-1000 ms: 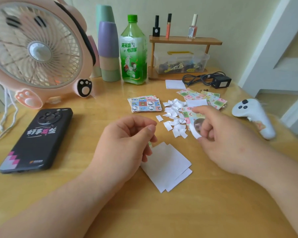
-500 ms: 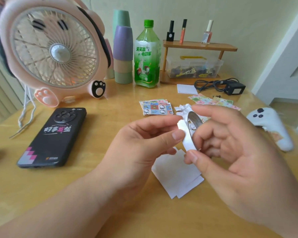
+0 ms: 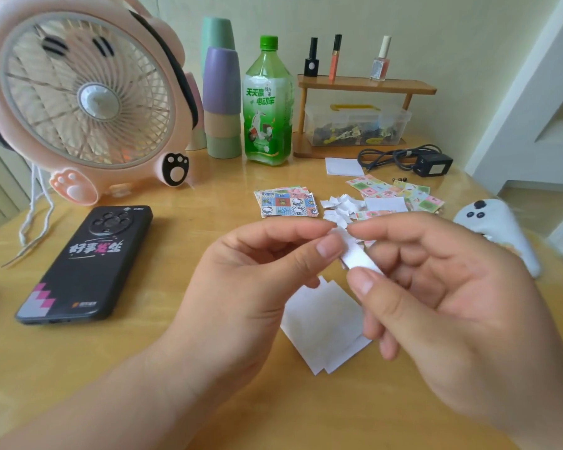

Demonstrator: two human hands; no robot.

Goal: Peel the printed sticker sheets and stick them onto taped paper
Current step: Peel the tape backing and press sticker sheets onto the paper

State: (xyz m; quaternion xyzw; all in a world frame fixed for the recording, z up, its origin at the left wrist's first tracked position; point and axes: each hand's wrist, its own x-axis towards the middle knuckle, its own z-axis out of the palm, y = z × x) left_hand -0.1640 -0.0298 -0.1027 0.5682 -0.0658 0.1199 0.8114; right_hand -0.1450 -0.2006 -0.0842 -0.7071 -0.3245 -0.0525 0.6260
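Both hands are raised over the table's middle, meeting on a small white sticker piece (image 3: 358, 258). My left hand (image 3: 254, 274) pinches its upper left end between thumb and forefinger. My right hand (image 3: 442, 287) pinches its lower end with the thumb and its top with the forefinger. Below the hands lie white taped paper sheets (image 3: 325, 326), overlapping. Printed sticker sheets (image 3: 286, 203) with cartoon squares lie behind, beside a heap of white backing scraps (image 3: 338, 207). More pastel sticker sheets (image 3: 400, 193) lie to the right.
A black phone (image 3: 85, 264) lies at the left. A pink fan (image 3: 82, 99), stacked cups (image 3: 221, 92), a green bottle (image 3: 267, 105) and a wooden shelf (image 3: 364, 86) with a plastic box line the back. A black adapter (image 3: 433, 164) and a white controller (image 3: 498, 228) sit right.
My right hand lifted the sticker piece from the pile and brought it to the left hand. Both hands now pinch it; its white back faces me.
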